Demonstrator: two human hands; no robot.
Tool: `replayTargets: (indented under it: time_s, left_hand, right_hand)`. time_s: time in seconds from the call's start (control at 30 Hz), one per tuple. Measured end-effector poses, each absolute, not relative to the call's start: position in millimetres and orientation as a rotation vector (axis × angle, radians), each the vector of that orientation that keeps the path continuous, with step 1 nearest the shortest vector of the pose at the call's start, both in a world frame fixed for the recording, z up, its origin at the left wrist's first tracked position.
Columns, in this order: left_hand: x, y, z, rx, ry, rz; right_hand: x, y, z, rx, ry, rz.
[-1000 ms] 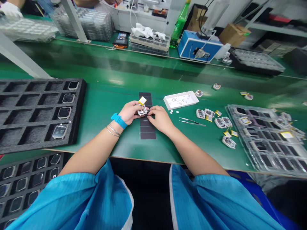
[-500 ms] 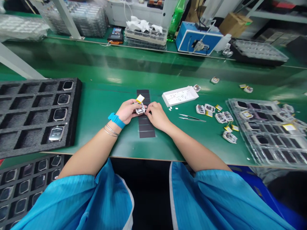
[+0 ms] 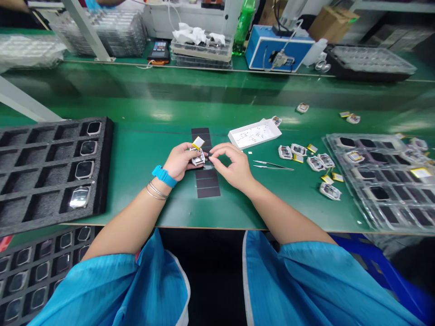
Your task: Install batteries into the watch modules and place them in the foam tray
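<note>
Your left hand (image 3: 177, 162) grips a white casing (image 3: 198, 157); your right hand (image 3: 235, 166) is just beside, its grip too small to tell.

Bright light glares softly off the green bench (image 3: 234, 203); picture edges blur.

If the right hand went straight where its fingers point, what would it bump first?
The right hand would probably bump the white watch case in the left hand first, though their exact heights are hard to tell.
</note>
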State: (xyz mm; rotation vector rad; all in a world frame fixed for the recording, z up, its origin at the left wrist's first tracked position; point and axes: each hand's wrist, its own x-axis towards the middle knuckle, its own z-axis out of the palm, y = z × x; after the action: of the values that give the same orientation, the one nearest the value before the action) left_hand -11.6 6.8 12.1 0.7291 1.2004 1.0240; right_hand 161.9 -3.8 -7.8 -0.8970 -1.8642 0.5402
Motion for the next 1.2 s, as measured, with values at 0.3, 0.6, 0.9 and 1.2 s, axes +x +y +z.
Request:
replayTargets:
  time_s: [0.3,0.6,0.9,1.2]
  left_hand:
    - [-4,1,13,0.787,1.181,0.925]
    - [-3,0,10,0.764,1.136,0.873]
    - [-13,3,11,0.637,0.81,0.802]
    - [-16,5,8,0.686,0.765,0.847]
  right_hand:
    - [157,2,-16,-0.954,-1.591,1.057]
    - [155,-3,-12,-0.991,-1.63,0.884]
    - [164,3,-12,-1.027,-1.806,0.272]
    - [170,14,-19,-1.091,-1.675,0.69]
